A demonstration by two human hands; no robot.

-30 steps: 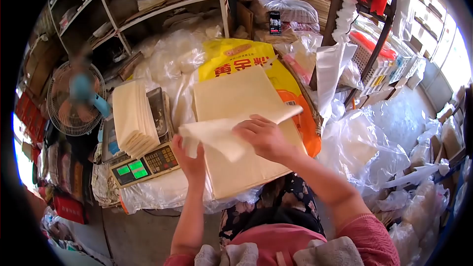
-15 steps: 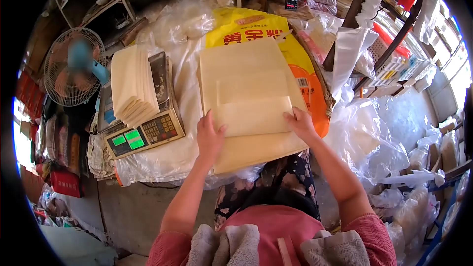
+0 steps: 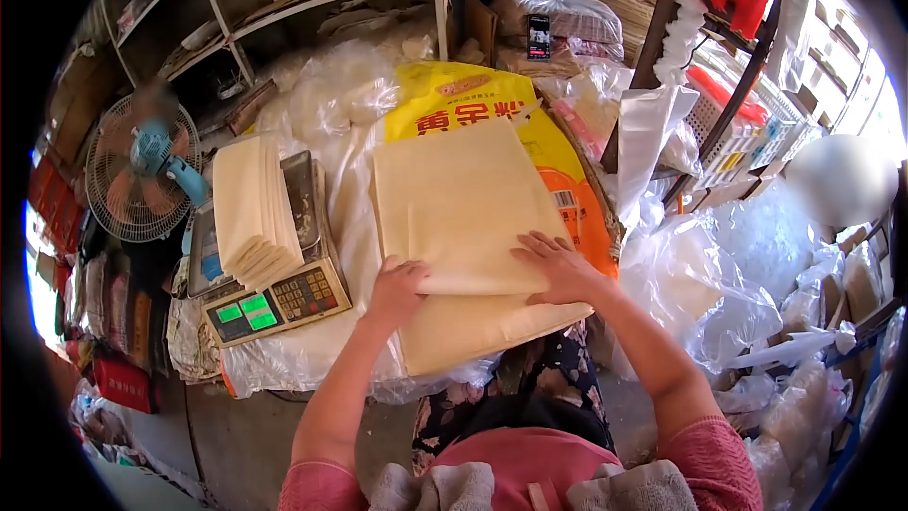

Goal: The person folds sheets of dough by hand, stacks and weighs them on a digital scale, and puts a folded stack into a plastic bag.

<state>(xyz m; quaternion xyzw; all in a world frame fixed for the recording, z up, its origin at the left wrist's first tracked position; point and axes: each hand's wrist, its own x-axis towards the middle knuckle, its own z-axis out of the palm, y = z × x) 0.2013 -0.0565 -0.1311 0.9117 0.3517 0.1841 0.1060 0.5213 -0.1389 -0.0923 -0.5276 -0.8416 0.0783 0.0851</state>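
A stack of large cream-coloured thin sheets [image 3: 454,199] lies in front of me, its upper layer folded toward me with the fold edge near the front. Beneath it, the lower part of a wider cream sheet [image 3: 473,326] sticks out toward my lap. My left hand [image 3: 397,290] rests at the left end of the fold, fingers lying on the sheet. On the right end, my right hand [image 3: 556,270] lies flat with its fingers spread. Both hands touch the sheets.
Left of the sheets stands a digital scale [image 3: 298,293] bearing a folded pile of cream sheets [image 3: 251,213]. A fan [image 3: 147,170] is farther left. A yellow printed sack [image 3: 454,95] lies behind the sheets. Clear plastic bags [image 3: 700,274] fill the right side. A phone [image 3: 538,36] stands at the back.
The smaller folded flap on top is now covered by a smooth layer. My right hand has gone from pinching the sheet's edge to lying flat on it. The view has tilted up.
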